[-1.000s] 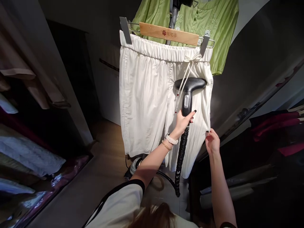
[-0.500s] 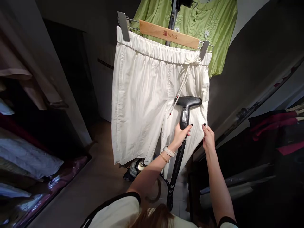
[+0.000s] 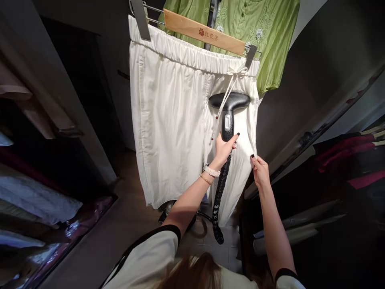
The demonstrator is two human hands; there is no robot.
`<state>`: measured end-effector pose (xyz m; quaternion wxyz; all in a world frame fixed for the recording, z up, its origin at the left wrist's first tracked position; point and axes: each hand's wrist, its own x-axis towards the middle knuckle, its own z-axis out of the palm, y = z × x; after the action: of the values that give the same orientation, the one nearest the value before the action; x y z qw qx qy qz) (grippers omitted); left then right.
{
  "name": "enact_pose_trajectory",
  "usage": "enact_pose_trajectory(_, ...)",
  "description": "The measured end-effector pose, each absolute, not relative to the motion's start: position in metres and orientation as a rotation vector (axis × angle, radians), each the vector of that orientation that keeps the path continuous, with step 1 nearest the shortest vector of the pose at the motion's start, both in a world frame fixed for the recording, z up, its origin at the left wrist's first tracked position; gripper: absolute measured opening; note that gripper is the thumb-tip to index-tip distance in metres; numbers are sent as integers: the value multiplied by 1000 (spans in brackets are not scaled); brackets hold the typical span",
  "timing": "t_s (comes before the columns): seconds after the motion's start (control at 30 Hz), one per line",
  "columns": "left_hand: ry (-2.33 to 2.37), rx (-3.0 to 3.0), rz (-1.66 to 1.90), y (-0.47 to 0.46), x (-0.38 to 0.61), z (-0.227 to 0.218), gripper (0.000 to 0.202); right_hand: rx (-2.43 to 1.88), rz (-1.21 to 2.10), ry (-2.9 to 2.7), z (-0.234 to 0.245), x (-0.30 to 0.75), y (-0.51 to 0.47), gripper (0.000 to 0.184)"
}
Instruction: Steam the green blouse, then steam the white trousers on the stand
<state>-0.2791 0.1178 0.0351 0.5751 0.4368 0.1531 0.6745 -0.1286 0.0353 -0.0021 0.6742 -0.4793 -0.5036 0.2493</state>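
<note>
White drawstring shorts (image 3: 171, 116) hang from a wooden clip hanger (image 3: 204, 34). My left hand (image 3: 223, 149) is closed round the handle of a black garment steamer head (image 3: 229, 105), which presses against the right leg of the shorts just below the waistband. A braided black hose (image 3: 219, 200) drops from the handle toward the floor. My right hand (image 3: 260, 170) pinches the right side edge of the shorts and holds the cloth taut. I wear a watch and a bracelet on my left wrist.
A green embroidered blouse (image 3: 270, 32) hangs behind the shorts on the steamer pole. The steamer base (image 3: 168, 208) stands on the wooden floor below. Clothes racks line the left side (image 3: 36, 196) and the right side (image 3: 355, 160), with a narrow aisle between.
The steamer head went down the right leg, then came back up to just under the waistband. My right hand stayed on the side edge. The view shifted slightly to the right.
</note>
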Motion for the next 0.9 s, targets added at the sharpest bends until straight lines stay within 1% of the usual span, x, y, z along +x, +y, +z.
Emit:
enact_pose_trajectory(0.27,488,952,1409,91,-274,-32,30,-1025,675,-1134,-4,-128,36,35)
enact_pose_trajectory(0.53,666,883,1213,60,-270,-115,31,-1119,547,-1148,-10,-112,39,36)
enact_pose_trajectory(0.63,730,857,1149,53,-274,-138,33,-1147,495,-1186,-12,-104,39,35)
enact_pose_trajectory(0.77,732,867,1113,42,-280,-152,37,-1197,386,-1195,-15,-94,39,28)
enact_pose_trajectory(0.9,670,935,1160,37,-282,-140,39,-1224,367,-1132,-18,-89,42,26)
